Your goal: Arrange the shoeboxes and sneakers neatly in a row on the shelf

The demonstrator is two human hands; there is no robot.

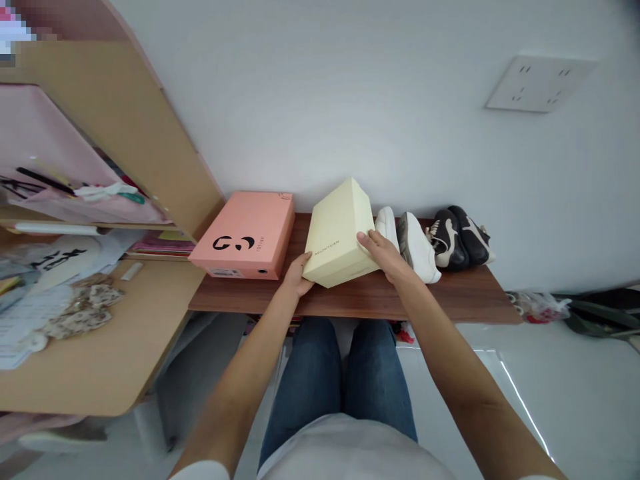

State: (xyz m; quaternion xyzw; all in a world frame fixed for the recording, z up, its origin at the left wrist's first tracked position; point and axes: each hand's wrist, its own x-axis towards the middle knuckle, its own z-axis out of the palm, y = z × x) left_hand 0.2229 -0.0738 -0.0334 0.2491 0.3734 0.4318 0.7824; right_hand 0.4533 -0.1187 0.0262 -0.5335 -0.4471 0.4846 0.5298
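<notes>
A pale yellow shoebox [335, 230] is gripped between my two hands above a brown wooden shelf [360, 300], tilted and turned at an angle. My left hand [299, 275] holds its lower left corner, the thumb on the lid. On the right side, my right hand [383, 252] presses its fingers against the box near the lid's edge. To the left lies a closed pink shoebox [247, 230] with black lettering. White shoes [419, 248] stand just right of my right hand, partly hidden by it. Black shoes with cream trim [453, 240] sit farther right.
At left is a desk [150, 300] with papers, a patterned scrunchie-like cloth [83, 310] and a shelf unit. A white wall with a socket plate [540, 83] rises behind the shelf. Bags [600, 313] lie on the floor at the right.
</notes>
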